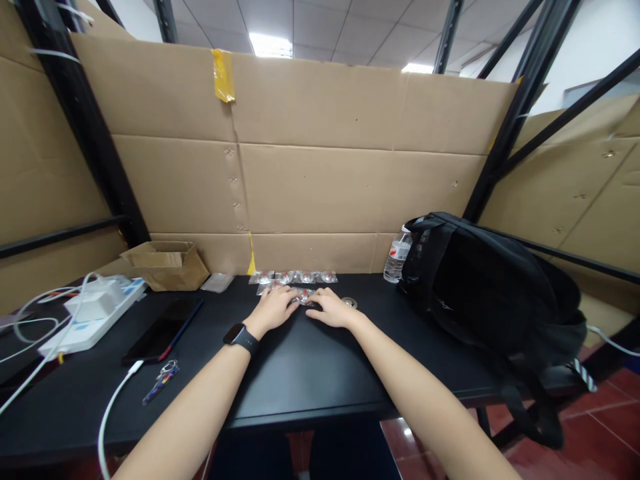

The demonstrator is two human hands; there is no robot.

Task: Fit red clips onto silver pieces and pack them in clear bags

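My left hand (274, 309), with a dark watch (241, 338) on its wrist, reaches over the black table. Its thumb and fingers are apart beside a small clear packet (303, 293) with something red and silvery inside. From the other side, my right hand (330, 309) has its fingers stretched to the same packet, near its right edge. Behind both hands lies a row of similar clear packets (285, 276). Another packet is partly hidden by my left fingers. Just beyond my right hand sits a small round shiny thing (349, 302), partly covered.
A brown paper bag (170, 267), a flat clear packet (218, 282), a power strip (95, 320), a phone (163, 327) and a keyring (161, 381) lie left. A water bottle (397, 257) and black backpack (490, 293) stand right. Cardboard (310, 187) walls the back.
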